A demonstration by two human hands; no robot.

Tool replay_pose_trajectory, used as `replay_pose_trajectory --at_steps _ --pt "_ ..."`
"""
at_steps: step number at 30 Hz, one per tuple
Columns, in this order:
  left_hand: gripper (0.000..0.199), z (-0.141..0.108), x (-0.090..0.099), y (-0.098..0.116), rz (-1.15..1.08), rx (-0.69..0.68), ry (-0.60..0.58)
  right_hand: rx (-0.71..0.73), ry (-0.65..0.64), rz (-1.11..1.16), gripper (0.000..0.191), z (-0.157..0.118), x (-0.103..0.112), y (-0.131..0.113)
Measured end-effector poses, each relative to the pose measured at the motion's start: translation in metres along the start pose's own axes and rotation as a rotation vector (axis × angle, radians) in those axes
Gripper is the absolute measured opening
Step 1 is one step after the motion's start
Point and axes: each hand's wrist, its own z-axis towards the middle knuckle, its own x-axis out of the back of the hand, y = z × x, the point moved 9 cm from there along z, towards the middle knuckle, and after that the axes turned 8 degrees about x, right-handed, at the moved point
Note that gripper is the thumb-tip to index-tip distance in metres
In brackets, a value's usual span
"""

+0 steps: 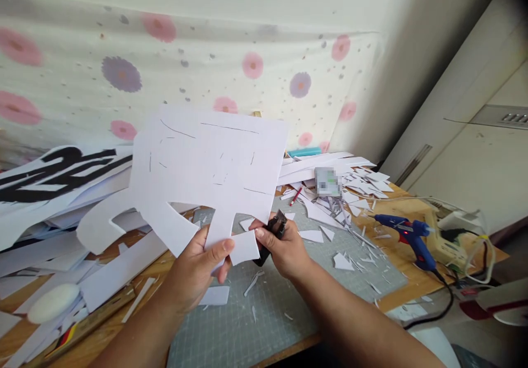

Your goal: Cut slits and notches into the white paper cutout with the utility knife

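A large white foam board cut-out (185,164) with dark pen strokes stands raised above the cutting mat (289,307). My left hand (200,266) is closed on one of its lower strips, thumb in front. Beside that thumb is a small white board piece (245,247); whether it joins the cut-out I cannot tell. My right hand (291,247) is wrapped round a black tool (277,225), partly hidden by the fingers, so its kind is unclear. The right thumb is at the right edge of the small piece. Another white offcut (215,296) lies below on the mat.
At right, a blue glue gun (406,233) with a black cord stands near a cream power unit (437,230). White scraps (367,184) and a red pen (296,196) lie behind. A white oval object (53,303) and a wooden ruler (88,324) are at left.
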Motion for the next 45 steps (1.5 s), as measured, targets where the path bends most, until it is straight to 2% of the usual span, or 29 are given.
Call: replay_pose_trajectory --at_steps 8,11,15,19,24,27,30,33,36,40,42,45 --pt "0.036 0.001 -0.003 -0.007 0.056 0.031 -0.006 0.052 0.039 -0.084 0.03 -0.001 0.005 -0.011" --pt "0.034 0.001 0.002 -0.004 0.061 0.007 0.018 0.028 0.045 -0.087 0.027 0.0 0.009 -0.009" --pt "0.029 0.004 0.016 0.002 0.053 -0.032 0.09 -0.021 -0.027 -0.076 0.023 0.002 0.009 -0.005" --pt "0.023 0.004 0.026 0.004 0.043 -0.053 0.137 0.011 -0.133 -0.256 0.02 0.003 0.0 -0.01" --pt "0.021 0.003 0.022 0.006 0.011 -0.056 0.143 0.081 -0.112 -0.39 0.014 0.002 -0.002 -0.015" --pt "0.028 0.004 0.019 0.011 -0.034 -0.073 0.142 0.037 -0.043 -0.34 0.012 0.001 0.007 -0.009" --pt "0.033 0.005 0.017 0.012 -0.053 -0.071 0.141 -0.041 0.113 -0.172 0.007 0.001 0.022 0.0" --pt "0.034 0.005 0.014 0.004 -0.006 -0.037 0.122 -0.088 0.262 0.066 0.028 0.002 0.033 0.007" --pt "0.035 0.005 0.01 -0.009 0.112 0.009 0.088 -0.135 0.357 0.208 0.047 0.005 0.039 0.012" --pt "0.044 0.001 0.005 -0.023 0.299 0.091 0.035 -0.168 0.505 0.295 0.047 0.005 0.052 0.016" --pt "0.052 -0.002 0.002 -0.026 0.363 0.123 -0.006 -0.181 0.544 0.325 0.045 0.004 0.056 0.017" --pt "0.073 -0.006 -0.003 -0.023 0.389 0.138 -0.107 -0.162 0.537 0.372 0.044 0.004 0.055 0.014"
